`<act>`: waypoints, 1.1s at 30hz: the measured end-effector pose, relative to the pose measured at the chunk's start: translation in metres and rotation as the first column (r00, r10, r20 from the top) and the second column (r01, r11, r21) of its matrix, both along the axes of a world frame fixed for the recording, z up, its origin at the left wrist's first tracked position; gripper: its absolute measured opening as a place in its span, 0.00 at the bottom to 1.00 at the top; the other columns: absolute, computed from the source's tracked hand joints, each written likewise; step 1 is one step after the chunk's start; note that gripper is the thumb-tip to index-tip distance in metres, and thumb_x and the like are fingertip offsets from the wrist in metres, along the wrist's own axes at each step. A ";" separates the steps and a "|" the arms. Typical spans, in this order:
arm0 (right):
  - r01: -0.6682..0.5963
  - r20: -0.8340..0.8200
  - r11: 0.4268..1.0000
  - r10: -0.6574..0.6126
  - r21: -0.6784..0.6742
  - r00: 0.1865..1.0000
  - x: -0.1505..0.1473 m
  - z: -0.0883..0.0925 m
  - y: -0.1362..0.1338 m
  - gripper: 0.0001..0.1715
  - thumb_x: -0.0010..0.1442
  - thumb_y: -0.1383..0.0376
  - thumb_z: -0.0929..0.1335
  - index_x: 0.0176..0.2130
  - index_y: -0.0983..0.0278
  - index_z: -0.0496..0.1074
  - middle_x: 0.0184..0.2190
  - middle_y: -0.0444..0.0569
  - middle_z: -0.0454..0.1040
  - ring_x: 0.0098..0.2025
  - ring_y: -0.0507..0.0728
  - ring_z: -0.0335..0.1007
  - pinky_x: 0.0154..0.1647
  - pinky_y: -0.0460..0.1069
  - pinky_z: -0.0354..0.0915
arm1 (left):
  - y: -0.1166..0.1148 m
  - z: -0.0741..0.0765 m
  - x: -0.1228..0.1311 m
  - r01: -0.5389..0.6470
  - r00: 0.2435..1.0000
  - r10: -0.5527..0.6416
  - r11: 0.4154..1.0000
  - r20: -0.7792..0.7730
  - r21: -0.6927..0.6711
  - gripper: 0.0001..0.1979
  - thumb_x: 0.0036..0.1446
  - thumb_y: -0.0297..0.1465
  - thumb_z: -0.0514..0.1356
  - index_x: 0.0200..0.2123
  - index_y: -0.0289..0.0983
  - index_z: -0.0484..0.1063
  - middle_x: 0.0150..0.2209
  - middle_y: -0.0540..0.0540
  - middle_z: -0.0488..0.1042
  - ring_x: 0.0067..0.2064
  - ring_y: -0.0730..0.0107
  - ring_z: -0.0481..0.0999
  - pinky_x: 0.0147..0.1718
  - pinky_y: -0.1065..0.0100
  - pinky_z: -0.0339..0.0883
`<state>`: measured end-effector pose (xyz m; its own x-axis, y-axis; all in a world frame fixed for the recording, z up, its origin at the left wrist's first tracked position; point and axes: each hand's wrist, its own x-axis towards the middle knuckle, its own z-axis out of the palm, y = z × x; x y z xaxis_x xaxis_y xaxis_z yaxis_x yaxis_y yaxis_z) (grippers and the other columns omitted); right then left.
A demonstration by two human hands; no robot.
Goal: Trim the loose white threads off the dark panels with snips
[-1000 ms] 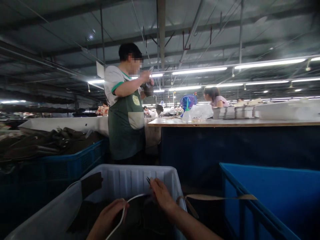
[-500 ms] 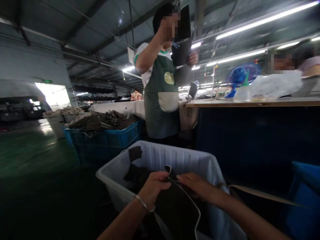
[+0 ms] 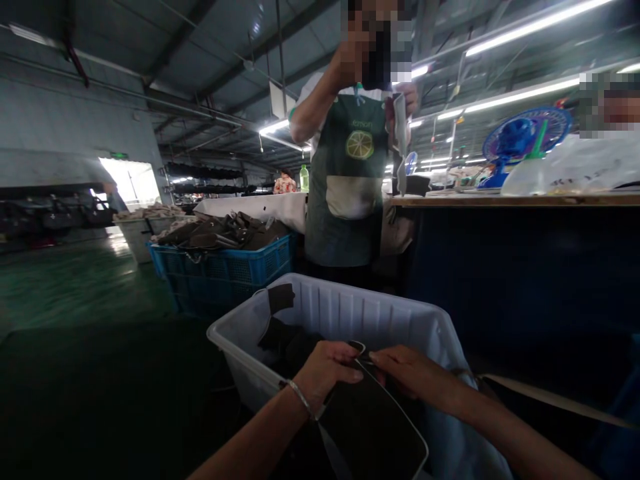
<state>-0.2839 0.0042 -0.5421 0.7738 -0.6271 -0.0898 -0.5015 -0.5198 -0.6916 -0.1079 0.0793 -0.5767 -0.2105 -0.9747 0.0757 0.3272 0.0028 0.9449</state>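
A dark sheet piece with a pale edge (image 3: pixel 377 420) hangs from my two hands over a white plastic bin (image 3: pixel 345 293). My left hand (image 3: pixel 327 373), with a bracelet at the wrist, is closed on its upper edge. Close beside it, my right hand (image 3: pixel 407 373) pinches the same piece near a curled end. What the piece is made of I cannot tell for sure. More dark pieces (image 3: pixel 287 343) lie inside the bin, and a small dark piece (image 3: pixel 281 298) rests against its far left corner.
Across the bin stands a person in a green apron (image 3: pixel 345 227), holding up dark pieces. A blue crate (image 3: pixel 225 267) heaped with dark scraps stands at left. To the right is a table (image 3: pixel 500 200) with a blue fan (image 3: pixel 515 147) and a plastic bag (image 3: pixel 595 163). A strap (image 3: pixel 550 398) stretches rightward.
The view has shifted, so the surroundings sit further right. Both hands keep their hold on the dark piece. The person opposite has lowered the pieces being held up.
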 end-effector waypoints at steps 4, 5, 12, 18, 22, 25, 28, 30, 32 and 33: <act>-0.033 -0.072 0.995 0.027 -0.089 0.997 0.000 0.005 0.000 0.30 0.66 0.53 0.55 0.24 0.66 0.70 0.17 0.44 0.62 0.18 0.48 0.51 0.22 0.46 0.46 | -0.001 0.000 -0.002 0.013 0.999 -0.013 1.000 -0.038 0.007 0.14 0.36 0.22 0.63 0.31 0.28 0.77 0.30 0.41 0.77 0.30 0.66 0.74 0.35 0.67 0.63; -0.038 -0.082 0.994 0.030 -0.102 0.996 -0.001 0.005 0.000 0.30 0.66 0.54 0.55 0.23 0.66 0.70 0.18 0.45 0.63 0.19 0.48 0.53 0.23 0.46 0.47 | -0.001 0.000 -0.003 -0.004 0.999 0.004 1.000 -0.048 0.016 0.14 0.35 0.22 0.63 0.31 0.29 0.77 0.30 0.41 0.77 0.30 0.66 0.74 0.36 0.66 0.63; -0.107 -0.095 0.978 0.091 -0.180 0.991 -0.006 0.004 -0.001 0.24 0.65 0.59 0.57 0.25 0.65 0.70 0.16 0.42 0.61 0.17 0.47 0.52 0.24 0.46 0.48 | 0.002 0.003 -0.007 0.011 0.997 -0.006 0.998 -0.080 0.057 0.15 0.33 0.21 0.62 0.31 0.28 0.76 0.28 0.41 0.77 0.29 0.65 0.73 0.36 0.63 0.64; -0.261 -0.153 0.893 0.219 -0.368 0.964 -0.007 0.002 0.000 0.15 0.60 0.68 0.59 0.27 0.65 0.71 0.25 0.47 0.71 0.25 0.51 0.61 0.27 0.47 0.49 | 0.003 0.003 -0.009 -0.044 0.997 0.051 0.994 -0.062 0.100 0.14 0.32 0.21 0.63 0.29 0.29 0.75 0.28 0.40 0.77 0.29 0.64 0.73 0.36 0.62 0.64; -0.282 -0.182 0.851 0.223 -0.442 0.958 -0.007 -0.003 0.000 0.14 0.58 0.71 0.59 0.29 0.66 0.71 0.27 0.50 0.73 0.28 0.53 0.63 0.28 0.48 0.49 | 0.002 0.003 -0.010 -0.017 0.997 0.021 0.998 -0.071 0.066 0.12 0.31 0.22 0.65 0.26 0.30 0.73 0.27 0.42 0.76 0.29 0.65 0.73 0.36 0.63 0.64; -0.216 -0.127 0.877 0.179 -0.429 0.976 -0.005 -0.005 0.000 0.13 0.58 0.69 0.60 0.28 0.65 0.72 0.27 0.50 0.73 0.27 0.53 0.63 0.28 0.48 0.49 | 0.000 0.001 -0.011 0.005 0.997 -0.002 0.999 -0.076 0.032 0.12 0.32 0.22 0.65 0.27 0.31 0.73 0.27 0.44 0.75 0.30 0.66 0.73 0.37 0.64 0.63; -0.149 -0.066 0.912 0.135 -0.381 0.989 0.001 -0.005 0.002 0.14 0.60 0.65 0.60 0.31 0.65 0.72 0.28 0.49 0.73 0.28 0.53 0.64 0.28 0.48 0.51 | -0.002 -0.003 -0.010 -0.042 0.996 0.046 0.998 -0.074 0.050 0.13 0.31 0.21 0.65 0.28 0.30 0.73 0.27 0.46 0.73 0.29 0.68 0.71 0.37 0.65 0.62; -0.080 -0.033 0.949 0.074 -0.304 0.997 0.005 -0.005 0.004 0.20 0.64 0.61 0.57 0.30 0.66 0.72 0.28 0.50 0.73 0.28 0.53 0.64 0.28 0.48 0.52 | -0.003 -0.005 -0.008 -0.088 0.994 0.092 0.995 -0.062 0.055 0.14 0.30 0.21 0.66 0.28 0.31 0.73 0.26 0.47 0.72 0.30 0.69 0.71 0.36 0.66 0.62; 0.031 0.000 0.984 -0.032 -0.174 1.000 0.009 -0.005 0.007 0.26 0.65 0.55 0.56 0.27 0.66 0.71 0.25 0.49 0.71 0.26 0.52 0.61 0.26 0.47 0.52 | -0.003 -0.004 -0.006 -0.111 0.993 0.113 0.993 -0.041 0.045 0.15 0.30 0.21 0.66 0.28 0.31 0.73 0.25 0.48 0.71 0.30 0.69 0.71 0.35 0.67 0.61; 0.081 0.015 0.991 -0.080 -0.102 0.997 0.010 -0.006 0.007 0.28 0.64 0.52 0.56 0.26 0.67 0.70 0.23 0.48 0.69 0.24 0.51 0.59 0.24 0.47 0.51 | -0.003 -0.003 -0.005 -0.113 0.993 0.114 0.993 -0.033 0.038 0.15 0.30 0.21 0.66 0.29 0.30 0.73 0.25 0.49 0.71 0.30 0.69 0.71 0.35 0.67 0.60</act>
<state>-0.2741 0.0113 -0.5485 0.7211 -0.6927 -0.0139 -0.5375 -0.5466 -0.6422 -0.1131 0.0761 -0.5798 -0.0961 -0.9943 0.0459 0.3598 0.0083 0.9330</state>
